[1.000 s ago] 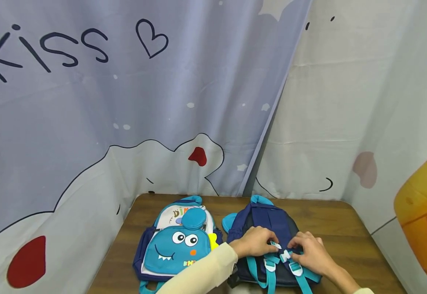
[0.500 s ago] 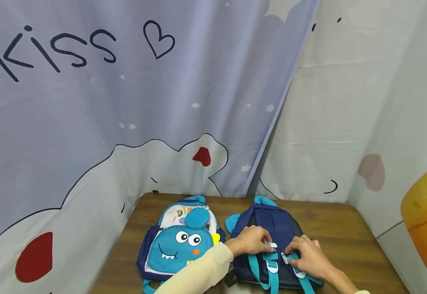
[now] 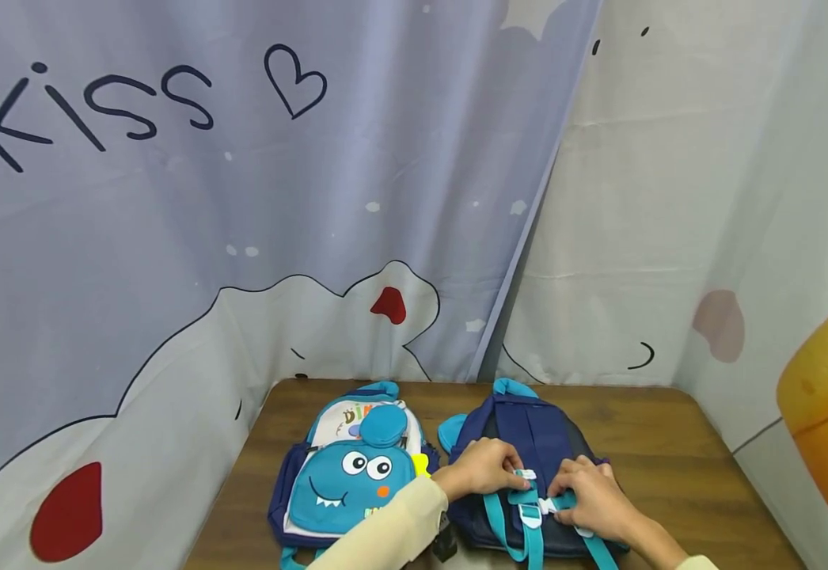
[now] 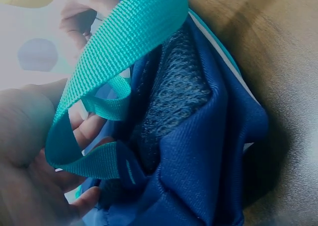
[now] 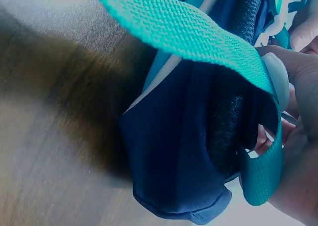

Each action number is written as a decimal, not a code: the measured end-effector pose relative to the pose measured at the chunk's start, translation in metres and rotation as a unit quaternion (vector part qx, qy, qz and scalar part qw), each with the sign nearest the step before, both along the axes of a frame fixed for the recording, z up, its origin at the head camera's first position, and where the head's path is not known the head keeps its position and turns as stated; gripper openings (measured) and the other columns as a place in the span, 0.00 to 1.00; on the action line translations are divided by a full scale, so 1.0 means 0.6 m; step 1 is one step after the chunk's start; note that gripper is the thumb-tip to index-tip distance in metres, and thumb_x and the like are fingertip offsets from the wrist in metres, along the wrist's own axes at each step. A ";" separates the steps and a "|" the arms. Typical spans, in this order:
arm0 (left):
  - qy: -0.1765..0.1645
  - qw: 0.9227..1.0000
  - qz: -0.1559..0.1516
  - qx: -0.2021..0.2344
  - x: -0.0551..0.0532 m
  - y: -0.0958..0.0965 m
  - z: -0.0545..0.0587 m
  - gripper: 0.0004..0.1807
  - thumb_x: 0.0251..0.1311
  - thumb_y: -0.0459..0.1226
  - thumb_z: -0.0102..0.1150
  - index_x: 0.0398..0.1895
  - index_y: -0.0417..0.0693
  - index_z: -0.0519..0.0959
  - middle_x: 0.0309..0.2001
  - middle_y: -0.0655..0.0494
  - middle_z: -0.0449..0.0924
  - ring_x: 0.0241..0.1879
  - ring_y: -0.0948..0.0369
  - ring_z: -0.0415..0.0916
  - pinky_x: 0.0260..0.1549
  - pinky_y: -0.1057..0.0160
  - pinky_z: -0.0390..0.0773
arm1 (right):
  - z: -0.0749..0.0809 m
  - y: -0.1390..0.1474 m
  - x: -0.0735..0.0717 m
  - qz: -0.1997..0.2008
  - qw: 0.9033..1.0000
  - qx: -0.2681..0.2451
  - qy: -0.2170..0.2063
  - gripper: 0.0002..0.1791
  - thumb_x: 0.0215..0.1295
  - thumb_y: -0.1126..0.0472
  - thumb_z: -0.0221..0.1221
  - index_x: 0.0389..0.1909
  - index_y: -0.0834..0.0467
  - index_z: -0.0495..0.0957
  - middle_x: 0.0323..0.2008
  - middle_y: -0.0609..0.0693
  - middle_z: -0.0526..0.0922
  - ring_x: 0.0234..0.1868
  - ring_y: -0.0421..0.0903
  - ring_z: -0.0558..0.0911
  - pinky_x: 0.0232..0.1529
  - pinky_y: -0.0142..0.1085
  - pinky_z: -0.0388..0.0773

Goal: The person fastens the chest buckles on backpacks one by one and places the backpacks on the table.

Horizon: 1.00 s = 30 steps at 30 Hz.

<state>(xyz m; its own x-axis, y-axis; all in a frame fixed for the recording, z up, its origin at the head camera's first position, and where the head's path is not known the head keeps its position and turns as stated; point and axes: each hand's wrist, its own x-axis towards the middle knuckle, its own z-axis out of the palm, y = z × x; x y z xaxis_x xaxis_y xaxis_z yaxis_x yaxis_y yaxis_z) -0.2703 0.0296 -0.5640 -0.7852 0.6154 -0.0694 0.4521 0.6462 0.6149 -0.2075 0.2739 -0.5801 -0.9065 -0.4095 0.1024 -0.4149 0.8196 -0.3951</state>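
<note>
A navy backpack (image 3: 538, 427) lies on the table with its shoulder-strap side up. My left hand (image 3: 488, 465) pinches one white buckle half (image 3: 526, 474) on a teal strap. To its right, the fingers of my right hand (image 3: 594, 495) hold the other white buckle half (image 3: 546, 505). The two halves are apart. In the left wrist view, a teal webbing strap (image 4: 119, 42) loops in front of my left hand and hides some fingers. Another teal strap (image 5: 184, 32) crosses the right wrist view, beside the backpack's navy side.
Left of the navy backpack lies a second backpack (image 3: 357, 483) with a blue cartoon dinosaur face, partly behind my left sleeve (image 3: 393, 526). Brown wooden table (image 3: 659, 443) extends to the right. Printed curtains (image 3: 357, 158) hang behind the table.
My right hand has turned its buckle half from a slant to nearly level, pointing left toward the other strap. The left hand keeps its pinch nearly in place. The head view shifts slightly.
</note>
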 end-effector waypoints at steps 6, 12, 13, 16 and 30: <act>0.018 0.999 -0.001 0.030 -0.002 0.001 -0.008 0.10 0.61 0.51 0.77 0.40 0.60 0.88 0.29 0.77 0.82 0.32 0.79 0.75 0.52 0.63 0.71 | 0.003 0.008 -0.004 -0.020 0.999 -0.029 -0.012 0.16 0.48 0.50 0.82 0.30 0.36 0.82 0.32 0.29 0.77 0.38 0.35 0.71 0.41 0.45 0.57; 0.030 0.998 -0.012 0.058 0.002 0.002 -0.015 0.11 0.61 0.50 0.77 0.43 0.61 0.88 0.31 0.78 0.83 0.34 0.81 0.76 0.54 0.64 0.71 | 0.012 0.014 -0.003 -0.039 0.996 -0.069 -0.029 0.16 0.51 0.53 0.80 0.31 0.39 0.80 0.27 0.34 0.77 0.33 0.33 0.73 0.41 0.44 0.57; 0.034 0.997 -0.014 0.061 0.003 0.003 -0.016 0.12 0.61 0.51 0.77 0.44 0.61 0.88 0.32 0.78 0.84 0.34 0.81 0.76 0.54 0.64 0.71 | 0.014 0.014 -0.003 -0.042 0.996 -0.069 -0.026 0.16 0.51 0.54 0.79 0.30 0.39 0.80 0.27 0.35 0.77 0.32 0.33 0.73 0.41 0.43 0.57; 0.050 0.997 -0.015 0.064 0.003 0.006 -0.016 0.12 0.61 0.51 0.76 0.45 0.62 0.88 0.34 0.78 0.84 0.36 0.81 0.76 0.54 0.64 0.71 | 0.021 0.014 -0.005 -0.046 0.996 -0.073 -0.017 0.15 0.51 0.55 0.79 0.30 0.40 0.79 0.26 0.36 0.76 0.30 0.31 0.73 0.41 0.41 0.58; 0.062 0.995 -0.018 0.077 0.011 0.000 -0.015 0.12 0.64 0.49 0.75 0.48 0.61 0.90 0.37 0.75 0.86 0.39 0.79 0.78 0.51 0.67 0.70 | 0.033 0.011 -0.013 -0.048 0.995 -0.080 -0.024 0.14 0.52 0.61 0.77 0.32 0.41 0.83 0.27 0.34 0.80 0.26 0.30 0.71 0.41 0.39 0.62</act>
